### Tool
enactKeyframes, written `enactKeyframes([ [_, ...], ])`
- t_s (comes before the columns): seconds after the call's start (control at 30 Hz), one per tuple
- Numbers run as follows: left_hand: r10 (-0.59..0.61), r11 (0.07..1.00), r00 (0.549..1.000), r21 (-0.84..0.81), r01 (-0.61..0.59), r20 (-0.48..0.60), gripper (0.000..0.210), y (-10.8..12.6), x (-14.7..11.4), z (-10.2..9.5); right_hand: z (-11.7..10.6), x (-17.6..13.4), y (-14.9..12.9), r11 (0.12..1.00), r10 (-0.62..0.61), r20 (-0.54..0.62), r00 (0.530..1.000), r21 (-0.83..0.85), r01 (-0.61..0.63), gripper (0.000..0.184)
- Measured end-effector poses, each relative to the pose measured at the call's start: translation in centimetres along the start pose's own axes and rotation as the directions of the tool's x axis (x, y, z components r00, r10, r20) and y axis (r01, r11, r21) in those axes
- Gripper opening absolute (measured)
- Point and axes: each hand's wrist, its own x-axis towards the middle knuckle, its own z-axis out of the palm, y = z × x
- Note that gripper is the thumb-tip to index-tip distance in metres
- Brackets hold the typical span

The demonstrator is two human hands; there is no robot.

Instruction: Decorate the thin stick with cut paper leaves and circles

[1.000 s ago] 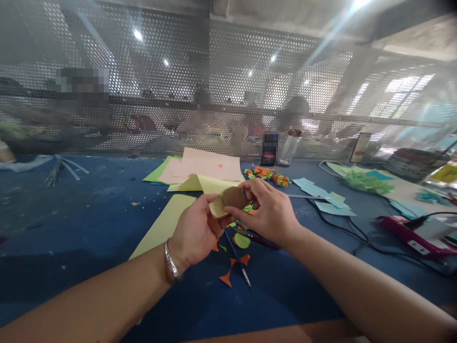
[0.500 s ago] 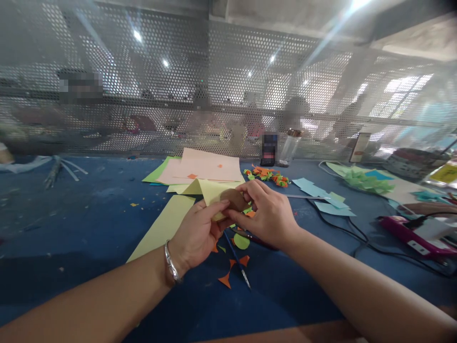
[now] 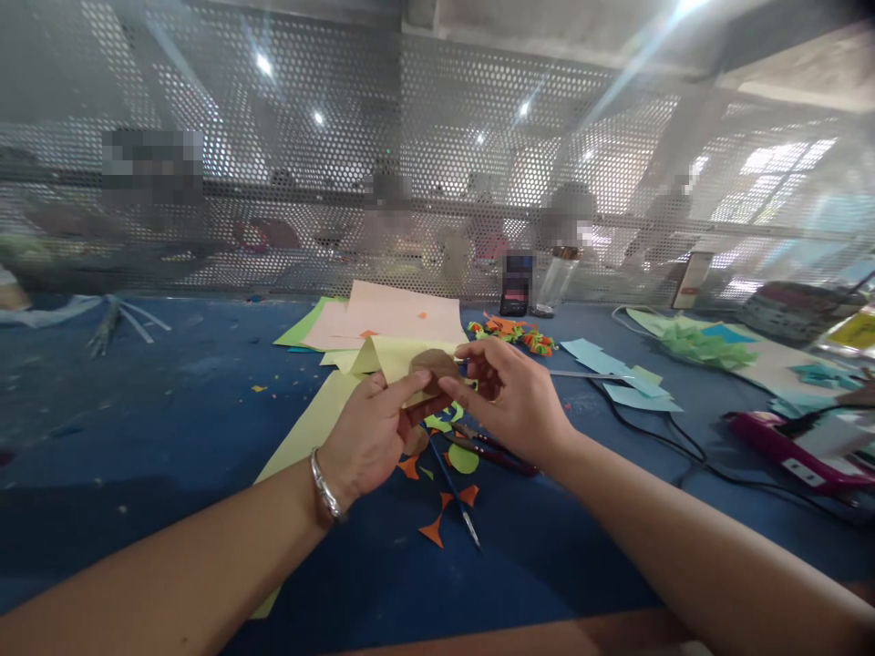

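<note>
A round brown disc (image 3: 436, 366), apparently paper or card, lies against a folded pale yellow sheet (image 3: 395, 357). My left hand (image 3: 369, 433) is closed on both, its thumb pressing the disc onto the sheet from the left. My right hand (image 3: 523, 401) pinches at the right edge of the disc with thumb and forefinger. Below the hands lie dark red-handled scissors (image 3: 496, 451), a blue brush or pen (image 3: 447, 478) and a light green paper circle (image 3: 463, 458). Another brown piece (image 3: 415, 441) shows partly beneath my left hand. Orange scraps (image 3: 432, 532) are scattered nearby.
Pink sheets (image 3: 410, 314) are stacked behind my hands. Orange and green paper bits (image 3: 512, 333), light blue slips (image 3: 643, 398), a phone (image 3: 516, 287) and a bottle (image 3: 557, 282) stand or lie farther back. At right, a magenta power strip (image 3: 797, 460) has trailing black cables.
The brown disc has shifted slightly left and lies flatter toward the yellow sheet. My right fingers have moved along its edge, and the scissors and second brown piece show more.
</note>
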Motion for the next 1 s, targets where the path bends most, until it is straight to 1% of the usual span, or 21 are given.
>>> enactKeyframes([
  [0.1,0.014,1.000,1.000,0.021,-0.014,-0.002,0.013,0.0,0.1,-0.2,-0.2,0.2,0.0,0.992,0.051,-0.015,0.999,0.116,-0.049,0.021],
  [0.17,0.008,0.999,1.000,0.037,-0.007,-0.020,0.012,0.1,0.1,-0.2,-0.4,0.4,-0.1,0.984,0.080,-0.011,0.997,0.163,-0.077,0.021],
  [0.3,0.001,0.996,0.997,0.085,0.005,-0.078,0.009,0.3,0.2,0.1,-0.5,0.7,0.0,0.955,0.118,0.072,0.990,0.266,-0.133,0.025],
  [0.37,0.018,0.994,0.997,0.109,-0.009,-0.081,0.011,0.3,0.2,0.2,-0.4,0.7,0.3,0.942,0.130,0.112,0.985,0.296,-0.158,0.024],
  [0.53,0.080,0.990,0.996,0.115,-0.083,0.034,0.016,0.1,0.2,0.3,-0.1,0.7,0.7,0.944,0.130,0.149,0.980,0.285,-0.168,0.024],
  [0.63,0.070,0.985,0.995,0.152,-0.081,0.073,0.015,-0.1,0.4,0.0,-0.2,0.8,0.9,0.945,0.129,0.186,0.974,0.275,-0.178,0.023],
  [0.67,0.067,0.982,0.994,0.172,-0.081,0.087,0.015,-0.1,0.5,-0.2,-0.3,0.9,1.0,0.947,0.132,0.217,0.967,0.262,-0.188,0.024],
  [0.73,0.079,0.974,0.993,0.204,-0.096,0.091,0.015,-0.1,0.9,-0.7,-0.7,1.1,1.3,0.959,0.138,0.315,0.939,0.195,-0.206,0.027],
  [0.8,0.110,0.969,0.994,0.222,-0.112,0.021,0.016,0.0,1.4,-1.3,-1.3,1.3,1.5,0.981,0.138,0.436,0.889,0.063,-0.184,0.027],
  [0.9,0.128,0.966,0.987,0.236,-0.103,-0.096,0.018,0.1,1.9,-2.1,-2.1,1.3,1.6,0.984,0.136,0.597,0.790,-0.177,-0.036,0.023],
  [0.97,0.131,0.967,0.985,0.234,-0.102,-0.114,0.017,0.1,2.1,-2.3,-2.4,1.2,1.6,0.958,0.163,0.684,0.711,-0.282,0.051,0.026],
  [1.0,0.132,0.968,0.985,0.230,-0.103,-0.115,0.016,0.0,2.1,-2.4,-2.5,1.1,1.6,0.947,0.178,0.712,0.679,-0.312,0.079,0.028],
])
